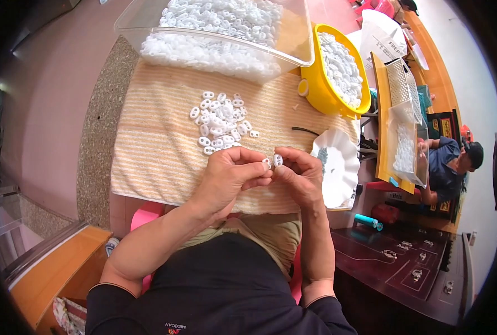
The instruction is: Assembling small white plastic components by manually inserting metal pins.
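My left hand (234, 174) pinches a small white plastic piece (267, 162) between thumb and fingers. Close beside it, my right hand (300, 173) grips a white oval plastic piece (278, 160) with small dark openings. The two pieces are nearly side by side; whether they touch I cannot tell. Just beyond my hands, a loose pile of white oval two-holed pieces (221, 120) lies on the striped cloth (159, 145). To the right, a white scalloped dish (340, 173) holds small greyish bits, too fine to name.
A large clear bin (215, 42) full of white pieces stands at the far side. Beside it is a yellow tub (318, 100) of similar pieces. A dark cabinet (388, 268) is at lower right. Another person (446, 164) sits at the right by a clear box (407, 148).
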A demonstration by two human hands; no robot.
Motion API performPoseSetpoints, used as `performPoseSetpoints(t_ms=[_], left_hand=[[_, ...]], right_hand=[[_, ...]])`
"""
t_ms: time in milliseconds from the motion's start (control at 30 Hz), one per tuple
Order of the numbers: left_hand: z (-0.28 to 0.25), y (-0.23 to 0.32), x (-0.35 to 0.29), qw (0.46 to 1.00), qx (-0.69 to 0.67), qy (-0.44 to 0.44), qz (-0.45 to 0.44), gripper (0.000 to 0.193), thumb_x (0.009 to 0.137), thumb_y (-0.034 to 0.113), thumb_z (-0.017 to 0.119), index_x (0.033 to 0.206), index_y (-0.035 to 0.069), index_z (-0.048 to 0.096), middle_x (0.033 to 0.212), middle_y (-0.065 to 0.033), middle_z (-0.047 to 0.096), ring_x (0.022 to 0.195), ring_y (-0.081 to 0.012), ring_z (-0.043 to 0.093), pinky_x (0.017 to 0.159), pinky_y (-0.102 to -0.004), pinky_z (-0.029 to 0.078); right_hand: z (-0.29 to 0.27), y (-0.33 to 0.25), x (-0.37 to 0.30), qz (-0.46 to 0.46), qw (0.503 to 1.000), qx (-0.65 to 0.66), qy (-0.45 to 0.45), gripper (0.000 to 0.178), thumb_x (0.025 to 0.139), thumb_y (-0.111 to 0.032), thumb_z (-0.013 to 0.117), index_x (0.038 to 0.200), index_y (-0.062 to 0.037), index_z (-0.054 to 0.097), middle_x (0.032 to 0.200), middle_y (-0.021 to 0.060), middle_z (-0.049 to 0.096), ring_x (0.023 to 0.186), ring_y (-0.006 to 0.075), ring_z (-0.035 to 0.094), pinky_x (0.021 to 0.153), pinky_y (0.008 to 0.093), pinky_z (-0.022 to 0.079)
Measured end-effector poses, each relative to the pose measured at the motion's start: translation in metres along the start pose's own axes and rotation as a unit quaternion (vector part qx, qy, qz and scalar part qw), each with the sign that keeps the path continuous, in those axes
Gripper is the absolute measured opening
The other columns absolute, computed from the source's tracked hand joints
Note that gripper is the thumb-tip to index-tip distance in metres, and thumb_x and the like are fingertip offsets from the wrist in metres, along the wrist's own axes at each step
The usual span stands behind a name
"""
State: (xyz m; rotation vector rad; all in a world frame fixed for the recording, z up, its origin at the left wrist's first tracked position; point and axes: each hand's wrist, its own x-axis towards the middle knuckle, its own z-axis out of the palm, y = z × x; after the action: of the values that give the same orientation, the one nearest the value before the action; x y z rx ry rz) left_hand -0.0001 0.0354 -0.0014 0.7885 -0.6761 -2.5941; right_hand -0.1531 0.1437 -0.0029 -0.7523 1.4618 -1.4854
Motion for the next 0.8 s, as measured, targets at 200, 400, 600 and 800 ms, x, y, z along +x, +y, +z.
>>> performPoseSetpoints(t_ms=[200, 400, 600, 800], left_hand=[[0.000, -0.001, 0.000, 1.000, 0.001, -0.001, -0.003, 0.013, 0.085, 0.002, 0.065, 0.096, -0.003, 0.061, 0.089, -0.0113, 0.066, 0.079, -0.0169, 0.067, 0.074, -0.0293, 0.057], [0.000, -0.001, 0.000, 1.000, 0.001, -0.003, -0.001, 0.013, 0.085, 0.002, 0.065, 0.096, -0.003, 0.061, 0.089, -0.0115, 0.067, 0.079, -0.0170, 0.067, 0.073, -0.0293, 0.057], [0.000, -0.002, 0.001, 1.000, 0.004, -0.010, -0.003, 0.013, 0.085, 0.003, 0.066, 0.096, -0.003, 0.061, 0.089, -0.0110, 0.066, 0.078, -0.0163, 0.066, 0.074, -0.0288, 0.057], [0.000, -0.003, 0.001, 1.000, 0.002, -0.010, -0.005, 0.013, 0.085, 0.003, 0.066, 0.096, -0.003, 0.061, 0.089, -0.0107, 0.066, 0.078, -0.0159, 0.065, 0.074, -0.0284, 0.056]], right_hand=[[-0.008, 0.007, 0.000, -0.015, 0.999, 0.017, -0.025, 0.032, 0.084, 0.002, 0.066, 0.115, 0.0054, 0.059, 0.099, 0.0102, 0.067, 0.087, 0.0158, 0.065, 0.078, 0.0270, 0.053], [-0.001, 0.001, 0.000, -0.016, 1.000, 0.016, -0.015, 0.030, 0.084, 0.003, 0.066, 0.113, 0.0054, 0.060, 0.096, 0.0065, 0.065, 0.084, 0.0123, 0.062, 0.074, 0.0247, 0.052], [-0.001, 0.001, 0.000, -0.012, 1.000, 0.000, -0.007, 0.027, 0.083, 0.004, 0.066, 0.110, 0.0049, 0.062, 0.092, 0.0024, 0.063, 0.080, 0.0080, 0.059, 0.071, 0.0215, 0.049], [0.001, 0.000, -0.001, -0.011, 1.000, 0.002, -0.014, 0.028, 0.083, 0.005, 0.066, 0.110, 0.0046, 0.063, 0.091, 0.0027, 0.064, 0.079, 0.0081, 0.060, 0.070, 0.0213, 0.049]])
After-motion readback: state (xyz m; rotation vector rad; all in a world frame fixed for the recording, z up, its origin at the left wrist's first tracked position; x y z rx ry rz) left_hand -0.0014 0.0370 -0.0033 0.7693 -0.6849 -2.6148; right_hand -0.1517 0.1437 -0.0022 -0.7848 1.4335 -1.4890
